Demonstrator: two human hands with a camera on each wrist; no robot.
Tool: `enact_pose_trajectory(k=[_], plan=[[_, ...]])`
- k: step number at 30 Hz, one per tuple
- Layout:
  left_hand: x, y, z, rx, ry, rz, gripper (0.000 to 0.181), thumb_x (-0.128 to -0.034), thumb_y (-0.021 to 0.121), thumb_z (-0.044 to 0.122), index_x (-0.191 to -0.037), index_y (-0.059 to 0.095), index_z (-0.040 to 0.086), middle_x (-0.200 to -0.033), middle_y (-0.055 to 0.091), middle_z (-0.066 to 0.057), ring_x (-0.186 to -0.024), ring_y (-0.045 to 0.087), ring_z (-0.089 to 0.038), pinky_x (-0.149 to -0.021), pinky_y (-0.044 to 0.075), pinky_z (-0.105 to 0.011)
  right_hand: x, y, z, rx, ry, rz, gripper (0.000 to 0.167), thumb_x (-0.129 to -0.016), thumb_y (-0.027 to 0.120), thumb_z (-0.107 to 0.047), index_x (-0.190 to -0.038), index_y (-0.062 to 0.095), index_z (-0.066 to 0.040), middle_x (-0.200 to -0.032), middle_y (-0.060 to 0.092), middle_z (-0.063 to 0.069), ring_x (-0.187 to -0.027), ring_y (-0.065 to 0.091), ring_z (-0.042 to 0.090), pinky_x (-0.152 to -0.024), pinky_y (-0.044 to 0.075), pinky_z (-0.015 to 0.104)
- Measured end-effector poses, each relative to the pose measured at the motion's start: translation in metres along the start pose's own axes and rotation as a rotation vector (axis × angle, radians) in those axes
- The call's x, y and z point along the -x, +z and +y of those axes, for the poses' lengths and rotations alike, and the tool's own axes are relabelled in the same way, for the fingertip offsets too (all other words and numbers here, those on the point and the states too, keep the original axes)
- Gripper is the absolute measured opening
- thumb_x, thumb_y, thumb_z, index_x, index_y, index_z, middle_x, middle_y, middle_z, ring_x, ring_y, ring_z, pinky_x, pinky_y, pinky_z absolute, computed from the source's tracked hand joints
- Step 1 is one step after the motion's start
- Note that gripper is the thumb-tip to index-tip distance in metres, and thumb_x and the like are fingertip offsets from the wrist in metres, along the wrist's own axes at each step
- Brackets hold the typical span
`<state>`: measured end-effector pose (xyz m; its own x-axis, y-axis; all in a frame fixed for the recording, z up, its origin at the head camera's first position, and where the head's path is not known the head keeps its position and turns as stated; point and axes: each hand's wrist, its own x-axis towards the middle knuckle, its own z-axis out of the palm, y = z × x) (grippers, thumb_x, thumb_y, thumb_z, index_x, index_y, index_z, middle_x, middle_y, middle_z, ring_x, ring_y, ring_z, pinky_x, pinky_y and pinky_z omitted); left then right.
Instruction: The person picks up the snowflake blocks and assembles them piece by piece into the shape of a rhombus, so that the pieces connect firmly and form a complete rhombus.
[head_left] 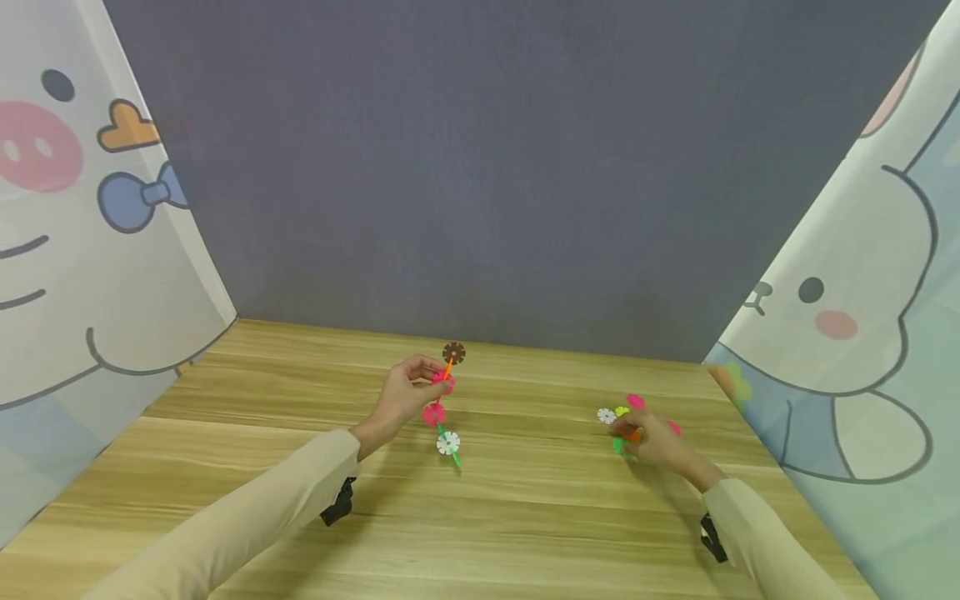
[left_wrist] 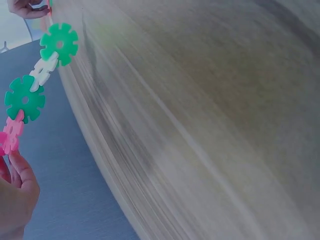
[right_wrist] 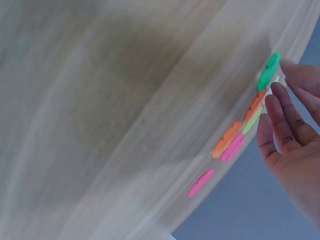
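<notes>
My left hand (head_left: pixel 401 398) pinches a pink disc in a chain of notched interlocking plastic discs, lifted off the table. A brown disc (head_left: pixel 453 353) tops the chain; a white disc (head_left: pixel 448 443) hangs near its lower end. In the left wrist view, green discs (left_wrist: pixel 25 99) alternate with a white one (left_wrist: pixel 42 71) beyond the pink disc (left_wrist: pixel 13 132) at my fingertips. At the right, my right hand (head_left: pixel 654 437) hovers over loose discs, its fingers loosely bent and apart from the thumb. A green disc (right_wrist: pixel 269 71) lies beside the thumb, with orange discs (right_wrist: pixel 226 138) nearby.
The loose pile on the wooden table (head_left: pixel 525 517) also has a white disc (head_left: pixel 606 416), a yellow one (head_left: pixel 622 411) and pink ones (head_left: pixel 636 401). A dark grey panel (head_left: pixel 480 167) stands behind. Cartoon-printed panels (head_left: pixel 840 375) flank both sides.
</notes>
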<state>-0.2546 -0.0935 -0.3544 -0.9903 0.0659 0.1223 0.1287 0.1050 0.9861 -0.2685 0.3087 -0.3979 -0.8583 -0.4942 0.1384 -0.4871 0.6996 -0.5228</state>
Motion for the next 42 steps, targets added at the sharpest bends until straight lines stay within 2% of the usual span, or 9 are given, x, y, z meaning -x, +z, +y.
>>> enact_pose_trajectory(k=[4, 8, 11, 13, 19, 28, 34, 38, 42], plan=[[-0.008, 0.0, -0.015, -0.013, 0.022, 0.017, 0.028, -0.078, 0.07, 0.005, -0.103, 0.059, 0.002, -0.09, 0.063, -0.009, -0.084, 0.064, -0.031, -0.07, 0.053, -0.028, 0.0, -0.002, 0.001, 0.007, 0.002, -0.042, 0.021, -0.075, 0.067, 0.005, -0.096, 0.062, 0.005, -0.095, 0.063, 0.017, -0.086, 0.057, 0.028, -0.073, 0.052, 0.041], [-0.007, 0.0, -0.017, -0.039, 0.032, 0.03, 0.026, -0.0776, 0.071, 0.007, -0.101, 0.06, 0.004, -0.09, 0.063, -0.009, -0.08, 0.063, -0.025, -0.07, 0.052, -0.028, 0.0, -0.002, 0.002, 0.009, 0.01, -0.055, 0.023, -0.074, 0.067, 0.006, -0.097, 0.062, 0.005, -0.094, 0.063, 0.016, -0.085, 0.057, 0.026, -0.072, 0.051, 0.039], [-0.007, -0.001, -0.017, -0.047, 0.035, 0.03, 0.026, -0.0777, 0.071, 0.008, -0.101, 0.06, 0.004, -0.092, 0.062, -0.011, -0.075, 0.061, -0.014, -0.07, 0.051, -0.028, 0.0, -0.002, 0.001, 0.011, 0.003, -0.051, 0.024, -0.073, 0.068, 0.007, -0.096, 0.062, 0.005, -0.093, 0.063, 0.015, -0.083, 0.056, 0.024, -0.07, 0.051, 0.036], [-0.008, -0.001, -0.019, -0.042, 0.038, 0.024, 0.027, -0.0779, 0.071, 0.007, -0.102, 0.059, 0.003, -0.094, 0.062, -0.013, -0.074, 0.061, -0.013, -0.069, 0.051, -0.027, 0.0, -0.002, 0.001, 0.019, -0.004, -0.045, 0.024, -0.072, 0.068, 0.007, -0.095, 0.063, 0.005, -0.093, 0.063, 0.015, -0.083, 0.056, 0.024, -0.069, 0.05, 0.033], [-0.008, -0.002, -0.02, -0.033, 0.049, 0.003, 0.031, -0.0779, 0.071, 0.007, -0.106, 0.058, 0.003, -0.096, 0.063, -0.017, -0.073, 0.061, -0.014, -0.065, 0.052, -0.027, -0.002, -0.004, -0.001, 0.034, 0.008, -0.04, 0.022, -0.071, 0.064, 0.012, -0.092, 0.063, 0.003, -0.089, 0.062, 0.013, -0.078, 0.055, 0.02, -0.064, 0.046, 0.023], [-0.007, -0.002, -0.018, -0.05, 0.063, -0.006, 0.043, -0.0786, 0.07, 0.006, -0.119, 0.056, 0.008, -0.094, 0.061, -0.015, -0.077, 0.064, -0.017, -0.065, 0.054, -0.03, -0.004, -0.01, 0.001, 0.028, -0.039, -0.082, 0.017, -0.074, 0.061, 0.013, -0.086, 0.064, 0.001, -0.083, 0.064, 0.011, -0.072, 0.055, 0.013, -0.063, 0.047, 0.023], [-0.008, -0.002, -0.018, -0.051, 0.049, -0.031, 0.044, -0.0789, 0.07, 0.008, -0.121, 0.056, 0.009, -0.104, 0.058, -0.014, -0.078, 0.064, -0.018, -0.063, 0.055, -0.031, -0.007, -0.014, -0.001, 0.003, -0.082, -0.111, 0.015, -0.075, 0.06, 0.013, -0.086, 0.065, 0.003, -0.083, 0.064, 0.013, -0.071, 0.056, 0.013, -0.061, 0.047, 0.022], [-0.009, -0.002, -0.017, -0.045, 0.051, -0.061, 0.046, -0.08, 0.069, 0.005, -0.123, 0.053, 0.005, -0.112, 0.055, -0.017, -0.08, 0.065, -0.024, -0.064, 0.055, -0.034, -0.011, -0.014, -0.003, 0.012, -0.056, -0.094, 0.012, -0.078, 0.061, 0.008, -0.087, 0.065, 0.0, -0.084, 0.063, 0.011, -0.072, 0.055, 0.01, -0.063, 0.046, 0.021], [-0.01, -0.002, -0.017, -0.028, 0.058, -0.086, 0.047, -0.0801, 0.068, 0.003, -0.124, 0.052, 0.003, -0.117, 0.053, -0.017, -0.082, 0.066, -0.028, -0.065, 0.055, -0.034, -0.017, -0.01, -0.007, 0.023, -0.027, -0.039, 0.013, -0.079, 0.062, 0.006, -0.09, 0.064, -0.001, -0.088, 0.062, 0.01, -0.075, 0.055, 0.012, -0.063, 0.047, 0.021]])
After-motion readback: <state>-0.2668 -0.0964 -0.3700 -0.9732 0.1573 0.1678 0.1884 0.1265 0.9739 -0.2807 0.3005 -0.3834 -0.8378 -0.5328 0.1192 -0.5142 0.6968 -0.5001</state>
